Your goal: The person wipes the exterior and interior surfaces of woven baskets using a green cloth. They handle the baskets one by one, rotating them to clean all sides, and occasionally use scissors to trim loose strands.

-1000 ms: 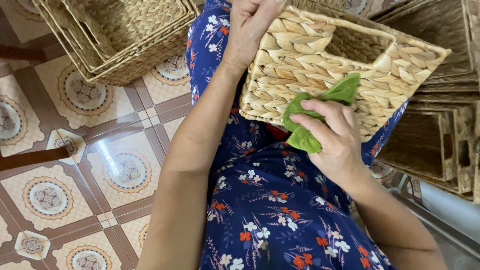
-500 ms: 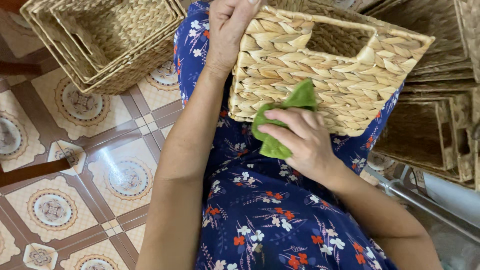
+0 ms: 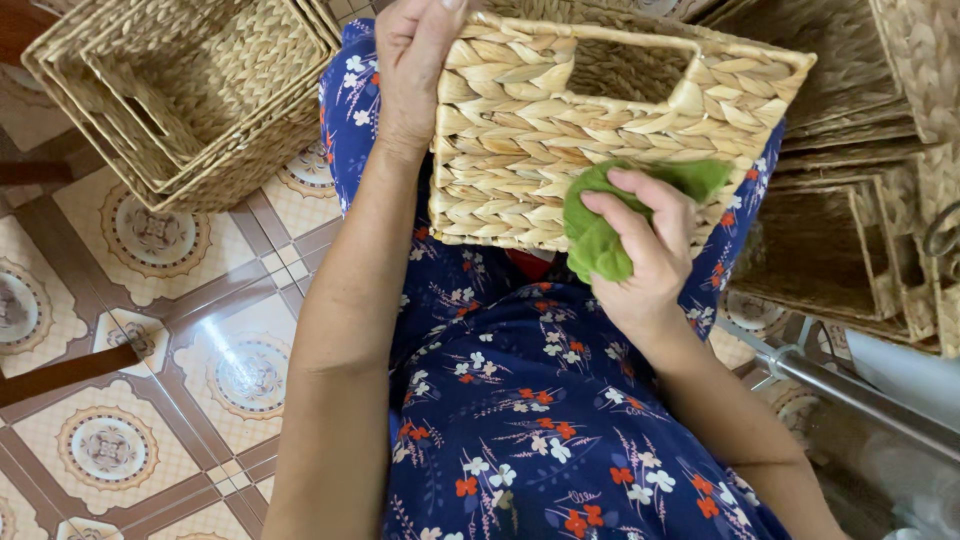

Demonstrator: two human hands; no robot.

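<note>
We see our left hand (image 3: 415,70) gripping the woven basket's (image 3: 560,130) left edge while our right hand (image 3: 640,255) presses a clutched green cloth (image 3: 600,235) against its near side.

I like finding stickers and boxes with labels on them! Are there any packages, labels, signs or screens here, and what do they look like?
None: no packages, labels, signs or screens show.
Only these do:
Woven basket, on the lap: boxy, tan, handle slot.
Green cloth, pressed against it by the right hand.
Nested baskets, on the floor at the left: tan.
</note>
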